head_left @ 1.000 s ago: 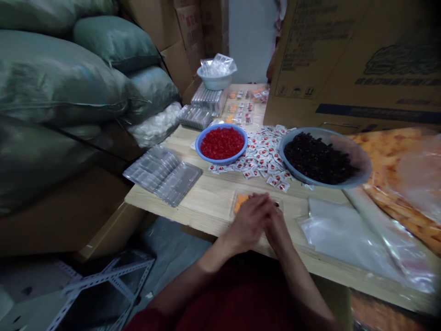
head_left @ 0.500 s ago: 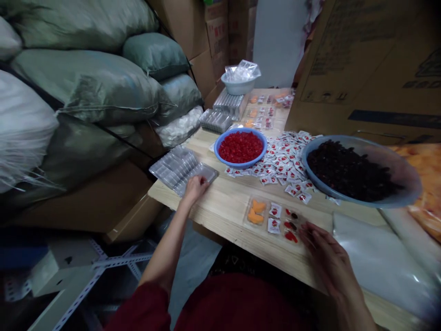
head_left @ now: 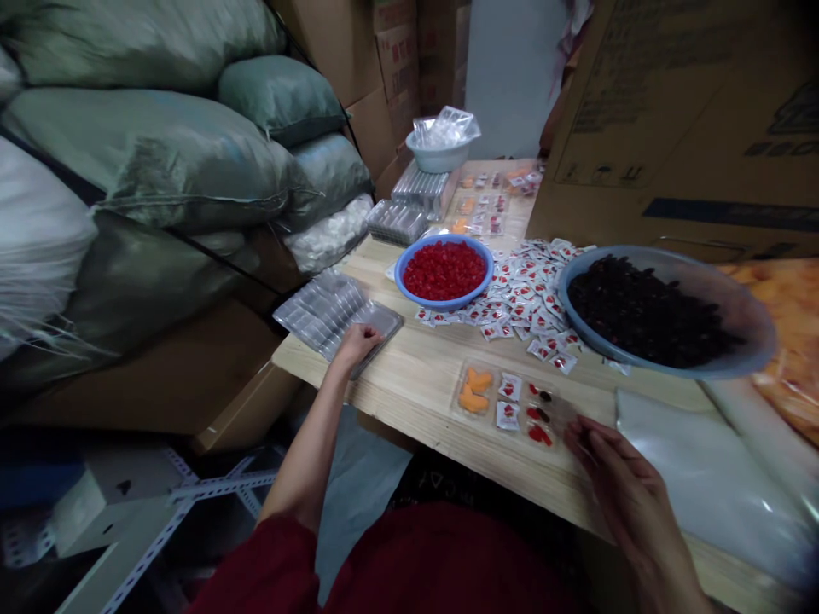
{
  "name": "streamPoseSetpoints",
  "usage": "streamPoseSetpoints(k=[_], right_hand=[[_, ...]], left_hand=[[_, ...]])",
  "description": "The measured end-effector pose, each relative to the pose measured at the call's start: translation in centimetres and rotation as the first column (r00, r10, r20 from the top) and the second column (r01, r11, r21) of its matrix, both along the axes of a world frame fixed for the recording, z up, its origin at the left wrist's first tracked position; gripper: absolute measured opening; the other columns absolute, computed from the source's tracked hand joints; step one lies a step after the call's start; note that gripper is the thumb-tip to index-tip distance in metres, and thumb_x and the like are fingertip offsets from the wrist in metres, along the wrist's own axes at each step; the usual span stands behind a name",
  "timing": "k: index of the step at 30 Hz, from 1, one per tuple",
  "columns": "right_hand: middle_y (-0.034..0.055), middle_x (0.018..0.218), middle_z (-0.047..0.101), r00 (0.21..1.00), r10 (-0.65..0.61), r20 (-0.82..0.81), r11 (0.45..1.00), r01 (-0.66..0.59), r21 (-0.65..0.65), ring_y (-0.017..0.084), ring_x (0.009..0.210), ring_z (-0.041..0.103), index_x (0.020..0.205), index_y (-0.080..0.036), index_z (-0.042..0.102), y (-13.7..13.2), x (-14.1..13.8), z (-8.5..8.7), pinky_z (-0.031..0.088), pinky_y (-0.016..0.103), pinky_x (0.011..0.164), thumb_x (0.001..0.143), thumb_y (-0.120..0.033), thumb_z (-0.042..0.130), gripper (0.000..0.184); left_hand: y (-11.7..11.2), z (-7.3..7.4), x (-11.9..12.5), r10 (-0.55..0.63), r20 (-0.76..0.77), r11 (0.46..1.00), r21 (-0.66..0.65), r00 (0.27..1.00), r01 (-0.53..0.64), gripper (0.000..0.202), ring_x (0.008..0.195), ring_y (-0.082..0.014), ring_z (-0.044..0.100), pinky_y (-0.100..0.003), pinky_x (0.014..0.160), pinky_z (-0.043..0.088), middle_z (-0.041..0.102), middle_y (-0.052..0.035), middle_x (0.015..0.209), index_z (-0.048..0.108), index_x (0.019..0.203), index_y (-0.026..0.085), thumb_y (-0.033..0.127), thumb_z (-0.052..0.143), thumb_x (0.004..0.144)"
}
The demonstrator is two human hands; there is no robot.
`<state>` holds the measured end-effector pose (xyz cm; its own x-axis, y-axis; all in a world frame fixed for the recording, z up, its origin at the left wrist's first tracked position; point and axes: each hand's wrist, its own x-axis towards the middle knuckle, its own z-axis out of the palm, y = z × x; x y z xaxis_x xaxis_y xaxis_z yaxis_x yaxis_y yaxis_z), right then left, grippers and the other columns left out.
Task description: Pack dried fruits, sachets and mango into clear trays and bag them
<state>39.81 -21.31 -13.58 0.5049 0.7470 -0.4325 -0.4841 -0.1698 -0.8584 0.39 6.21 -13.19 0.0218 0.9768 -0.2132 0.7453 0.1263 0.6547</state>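
My left hand [head_left: 356,343] reaches out to the left and its fingers close on the near edge of a clear plastic tray [head_left: 377,326] at the end of a row of empty trays [head_left: 320,309]. My right hand [head_left: 615,471] rests on the wooden table [head_left: 422,375] with fingers loosely apart, just right of a filled clear tray [head_left: 508,402]. That tray holds orange pieces, two small red-and-white sachets and dark and red fruit bits.
A blue bowl of red candied pieces [head_left: 444,270], a pile of sachets [head_left: 528,290] and a grey basin of dark dried fruit [head_left: 653,311] stand behind. Clear plastic bags [head_left: 704,477] lie at right. Sacks [head_left: 159,162] and cardboard boxes [head_left: 691,119] crowd around.
A second ago both hands were together over the filled tray. My left hand has since gone left to the empty trays and gripped one; my right hand drew back to the right.
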Motion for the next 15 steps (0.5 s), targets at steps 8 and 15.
streamPoseSetpoints(k=[8, 15], right_hand=[[0.0065, 0.115, 0.073, 0.999, 0.046, -0.007, 0.999, -0.046, 0.005, 0.019, 0.105, 0.07, 0.103, -0.022, 0.076, -0.55, -0.6, -0.6, 0.05, 0.029, 0.105, 0.07, -0.042, 0.085, 0.039], [0.0048, 0.112, 0.074, 0.998, 0.061, 0.002, 0.998, -0.061, -0.003, 0.019, 0.107, 0.07, 0.103, -0.024, 0.077, -0.31, -0.49, -0.09, 0.051, 0.024, 0.103, 0.068, -0.043, 0.087, 0.041]], left_hand=[[-0.07, -0.18, 0.45, 0.002, -0.064, 0.999, 0.046, 0.998, 0.001, 0.026, 0.057, -0.013, 0.044, -0.026, 0.056, 0.028, 0.049, 0.0033, 0.05, 0.06, 0.058, 0.017, 0.038, 0.065, 0.073], [-0.21, 0.53, 0.89, -0.016, -0.206, 0.998, 0.063, 0.978, 0.029, 0.02, 0.063, -0.0164, 0.052, -0.027, 0.061, 0.032, 0.058, -0.0001, 0.056, 0.066, 0.065, 0.016, 0.03, 0.061, 0.079]])
